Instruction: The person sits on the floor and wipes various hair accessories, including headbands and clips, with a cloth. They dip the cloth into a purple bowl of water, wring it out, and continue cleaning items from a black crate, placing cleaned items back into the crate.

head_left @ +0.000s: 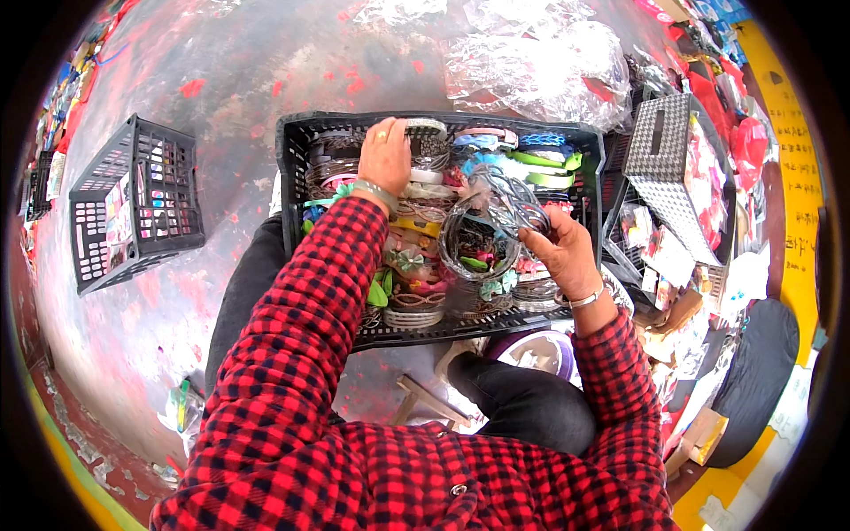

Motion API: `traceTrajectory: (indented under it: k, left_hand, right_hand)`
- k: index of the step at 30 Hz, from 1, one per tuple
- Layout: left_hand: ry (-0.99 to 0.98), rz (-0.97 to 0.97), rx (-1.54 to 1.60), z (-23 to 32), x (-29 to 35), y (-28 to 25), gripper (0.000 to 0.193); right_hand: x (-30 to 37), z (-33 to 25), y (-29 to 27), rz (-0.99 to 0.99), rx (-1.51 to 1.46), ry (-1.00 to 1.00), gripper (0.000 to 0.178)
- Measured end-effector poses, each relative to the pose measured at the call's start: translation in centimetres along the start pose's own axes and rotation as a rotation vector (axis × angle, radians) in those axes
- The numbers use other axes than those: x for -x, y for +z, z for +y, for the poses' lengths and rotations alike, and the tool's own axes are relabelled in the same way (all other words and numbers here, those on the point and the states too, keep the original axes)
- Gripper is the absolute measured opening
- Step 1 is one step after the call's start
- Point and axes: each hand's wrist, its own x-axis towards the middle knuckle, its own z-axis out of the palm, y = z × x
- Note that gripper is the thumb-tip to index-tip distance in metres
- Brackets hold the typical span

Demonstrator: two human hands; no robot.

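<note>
A black plastic crate filled with stacks of headbands in many colours lies in front of me. In its far left part is my left hand, closed, fingers curled down over the headbands at the far side; what its fingertips hold is hidden. My right hand grips a bundle of thin dark and silvery headbands over the crate's right half. The bundle's loops hang to the left of that hand. Near them sit green headbands, a blue braided headband and a green bow.
An open black crate stands on the floor to the left. At the right are a grey patterned box and piled packages. Clear plastic bags lie beyond the crate. A purple-rimmed bucket and wooden stool part are near my legs.
</note>
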Motion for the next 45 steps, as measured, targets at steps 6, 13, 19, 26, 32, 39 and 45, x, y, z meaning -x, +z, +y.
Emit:
traceTrajectory:
  k: [6,13,19,26,32,39,45]
  left_hand:
    - [-0.099,-0.328,-0.049,-0.6,-0.8,0.7,0.033]
    - [-0.157,-0.544,-0.136,-1.6,0.0,2.1,0.04]
    - [-0.186,-0.558,-0.05,-0.7,1.1,2.5,0.045]
    - [-0.211,-0.645,0.0,-1.9,0.9,4.0,0.052]
    - [-0.185,-0.533,0.054,-2.7,1.2,2.6,0.044]
    - [-0.224,-0.291,-0.268,-7.7,-0.1,-5.4,0.025]
    - [-0.525,-0.588,-0.243,-9.2,1.2,-5.5,0.044]
  right_hand:
    - [0.0,1.0,0.7,-0.036,0.052,-0.073,0.015]
    - [0.0,1.7,1.0,-0.068,0.125,0.005,0.013]
    - [-0.1,1.6,1.6,-0.106,0.054,0.014,0.01]
    - [0.1,0.4,2.3,-0.117,0.047,0.02,0.01]
    - [0.4,-0.5,1.6,-0.162,0.088,-0.032,0.014]
    - [0.6,-0.2,0.8,-0.1,0.246,-0.244,0.026]
    - [-0.3,1.1,1.3,-0.103,0.201,-0.34,0.03]
